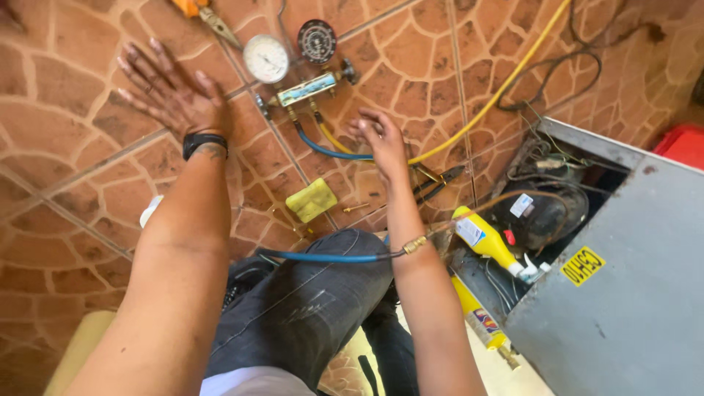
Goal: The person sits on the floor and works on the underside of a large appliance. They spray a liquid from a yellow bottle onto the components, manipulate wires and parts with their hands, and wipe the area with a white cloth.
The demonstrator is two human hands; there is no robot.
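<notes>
My left hand (167, 86) lies flat on the tiled floor (66, 169), fingers spread, a black band on its wrist. My right hand (381, 139) hovers above the floor with loose fingers and holds nothing. It is close to the blue hose (323, 150) and the yellow hose (506, 81). Both hoses run from a gauge manifold (304, 89) with a white dial (265, 59) and a black dial (317, 41). Another blue hose (323, 257) crosses my knee and ends in a brass fitting (414, 244) by my right forearm.
A grey metal appliance (623, 293) lies opened at the right, its black compressor (539, 213) and wiring exposed. A yellow spray bottle (488, 242) and a yellow can (477, 315) lie beside it. Pliers (436, 182), a yellow cloth (312, 199) and orange-handled pliers (202, 13) lie on the floor.
</notes>
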